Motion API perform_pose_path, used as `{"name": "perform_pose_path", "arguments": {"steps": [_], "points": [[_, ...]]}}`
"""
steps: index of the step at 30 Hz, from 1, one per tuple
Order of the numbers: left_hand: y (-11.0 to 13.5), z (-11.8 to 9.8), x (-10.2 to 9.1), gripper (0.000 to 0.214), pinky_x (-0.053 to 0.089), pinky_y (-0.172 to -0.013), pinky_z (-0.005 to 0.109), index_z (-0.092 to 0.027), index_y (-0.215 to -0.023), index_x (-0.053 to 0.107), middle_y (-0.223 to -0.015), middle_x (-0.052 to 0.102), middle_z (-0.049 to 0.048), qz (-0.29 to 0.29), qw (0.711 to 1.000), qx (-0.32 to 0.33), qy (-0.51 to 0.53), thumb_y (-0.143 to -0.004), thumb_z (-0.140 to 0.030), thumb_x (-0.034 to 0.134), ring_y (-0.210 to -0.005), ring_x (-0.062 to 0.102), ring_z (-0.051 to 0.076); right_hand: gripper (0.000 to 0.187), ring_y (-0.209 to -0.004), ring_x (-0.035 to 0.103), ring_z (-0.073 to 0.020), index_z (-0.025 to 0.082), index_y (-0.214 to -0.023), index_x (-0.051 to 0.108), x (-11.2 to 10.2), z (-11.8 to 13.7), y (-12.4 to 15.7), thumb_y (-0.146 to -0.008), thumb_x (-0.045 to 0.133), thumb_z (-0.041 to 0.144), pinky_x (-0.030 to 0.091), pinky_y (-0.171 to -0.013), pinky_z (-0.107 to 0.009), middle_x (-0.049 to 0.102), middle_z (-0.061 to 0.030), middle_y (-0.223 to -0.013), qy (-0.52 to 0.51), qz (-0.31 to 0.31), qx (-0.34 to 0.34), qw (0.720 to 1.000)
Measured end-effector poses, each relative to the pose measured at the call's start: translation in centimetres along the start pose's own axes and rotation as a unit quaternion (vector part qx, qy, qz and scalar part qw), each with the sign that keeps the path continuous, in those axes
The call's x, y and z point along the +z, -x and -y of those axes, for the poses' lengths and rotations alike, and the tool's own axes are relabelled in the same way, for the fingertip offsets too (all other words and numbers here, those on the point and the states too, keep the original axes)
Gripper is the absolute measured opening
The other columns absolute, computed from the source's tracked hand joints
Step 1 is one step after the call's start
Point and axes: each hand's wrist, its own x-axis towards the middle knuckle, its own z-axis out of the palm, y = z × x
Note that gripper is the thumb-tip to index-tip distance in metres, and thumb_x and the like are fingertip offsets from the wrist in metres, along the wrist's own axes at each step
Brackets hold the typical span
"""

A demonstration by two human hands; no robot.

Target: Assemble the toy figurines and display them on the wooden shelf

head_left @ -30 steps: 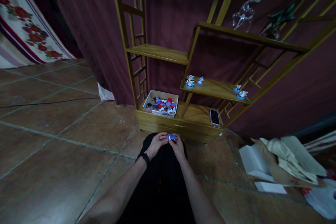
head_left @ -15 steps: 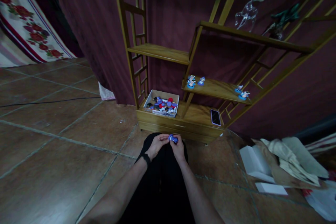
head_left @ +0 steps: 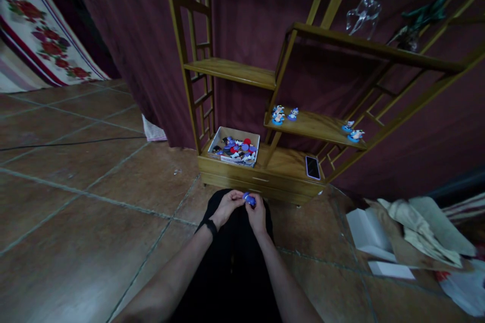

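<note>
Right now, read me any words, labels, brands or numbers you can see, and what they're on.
None readable. The phone is dark; the box and white cartons show no legible print; the blue piece between left hand and right hand is too small to tell.

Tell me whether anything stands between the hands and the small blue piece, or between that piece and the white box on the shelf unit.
Nothing visible. The left hand and right hand both pinch the small blue piece. Toward the white box lies only open air above the low wooden base it sits on.
</note>
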Motion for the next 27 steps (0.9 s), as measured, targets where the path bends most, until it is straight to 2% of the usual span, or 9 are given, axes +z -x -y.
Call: {"name": "perform_pose_path", "arguments": {"steps": [3,9,16,21,27], "points": [[0.0,0.0,0.2,0.026,0.046,-0.072,0.027,-0.013,-0.078,0.062,-0.073,0.066,0.0028,-0.021,1.0,0.002,0.004,-0.056,-0.018,0.075,-0.068,0.06,0.012,0.02,-0.086,0.054,-0.0173,0.023,-0.093,0.056,-0.1,0.6,0.2,-0.074,0.05,0.019,0.042,-0.077,-0.029,0.055,-0.0034,-0.093,0.023,0.003,-0.016,1.0],[0.0,-0.2,0.5,0.031,0.047,-0.071,0.029,-0.012,-0.082,0.063,-0.076,0.067,0.0053,-0.054,0.998,-0.015,0.002,-0.054,-0.018,0.074,-0.07,0.061,0.015,0.028,-0.092,0.054,-0.0182,0.025,-0.098,0.055,-0.1,0.9,0.6,-0.074,0.046,0.012,0.043,-0.081,-0.03,0.051,-0.0046,-0.099,0.048,0.014,-0.027,0.998],[-0.4,0.7,0.5,0.029,0.048,-0.071,0.029,-0.012,-0.081,0.063,-0.074,0.067,0.0047,-0.075,0.996,0.025,-0.046,-0.053,-0.013,0.072,-0.068,0.062,0.014,0.026,-0.09,0.054,-0.0183,0.024,-0.095,0.054,0.2,0.9,0.7,-0.073,0.045,0.011,0.043,-0.082,-0.032,0.051,-0.0044,-0.096,0.047,0.016,-0.028,0.998],[-0.5,1.1,0.5,0.03,0.048,-0.073,0.028,-0.014,-0.083,0.062,-0.072,0.067,0.003,-0.098,0.99,0.07,-0.073,-0.054,-0.01,0.069,-0.068,0.062,0.013,0.029,-0.092,0.053,-0.0183,0.023,-0.1,0.051,0.3,1.4,0.7,-0.072,0.049,0.013,0.043,-0.084,-0.032,0.051,-0.0047,-0.097,0.04,0.015,-0.033,0.999],[-0.3,0.6,0.7,0.03,0.048,-0.073,0.028,-0.014,-0.083,0.063,-0.072,0.067,0.0029,-0.098,0.99,0.073,-0.076,-0.054,-0.01,0.069,-0.068,0.062,0.013,0.022,-0.088,0.053,-0.018,0.021,-0.095,0.051,0.2,1.4,0.7,-0.074,0.046,0.014,0.043,-0.081,-0.031,0.054,-0.0045,-0.093,0.046,0.008,-0.033,0.998]]}}
